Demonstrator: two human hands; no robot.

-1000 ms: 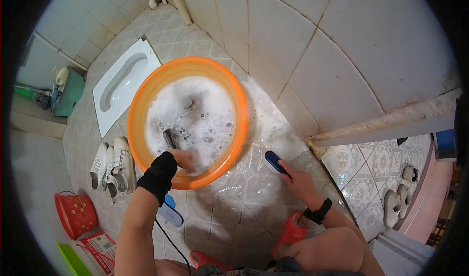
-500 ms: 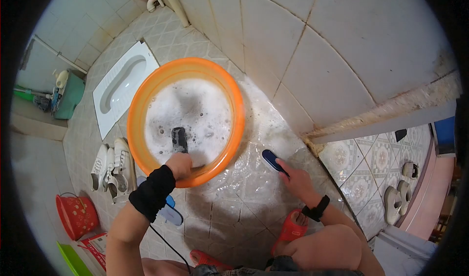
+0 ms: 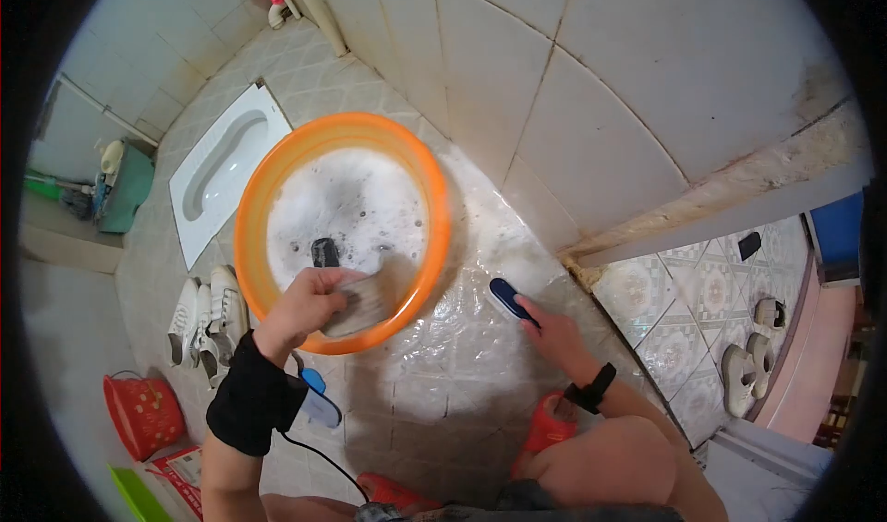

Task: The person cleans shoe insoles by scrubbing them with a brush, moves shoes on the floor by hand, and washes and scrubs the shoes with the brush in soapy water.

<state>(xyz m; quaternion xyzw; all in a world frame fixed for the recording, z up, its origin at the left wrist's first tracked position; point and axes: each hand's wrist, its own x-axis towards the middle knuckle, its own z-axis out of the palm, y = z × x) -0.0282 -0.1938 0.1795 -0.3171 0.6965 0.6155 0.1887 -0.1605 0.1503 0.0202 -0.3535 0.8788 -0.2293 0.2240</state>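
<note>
An orange basin [image 3: 438, 236] holds white foamy water [image 3: 351, 189]. My left hand [image 3: 309, 305], over its near rim, is closed on a wet greyish shoe [image 3: 360, 308] whose shape is only partly seen. A black piece [image 3: 323, 252] shows just beyond the fingers; I cannot tell whether it belongs to the shoe. To the right of the basin, my right hand [image 3: 554, 342] grips a dark blue scrub brush [image 3: 508, 297] with a pale edge, held above the wet floor.
White shoes [image 3: 224, 305] stand left of the basin near a squat toilet [image 3: 226, 171]. A blue-and-grey slipper [image 3: 321, 402] lies near my left forearm. A red bucket [image 3: 143, 416] is at lower left. More shoes [image 3: 739, 379] are past the doorway on the right.
My left hand has lifted and turned at the near rim, bringing the greyish shoe into view. The black piece shows less. My right hand keeps the brush in nearly the same place.
</note>
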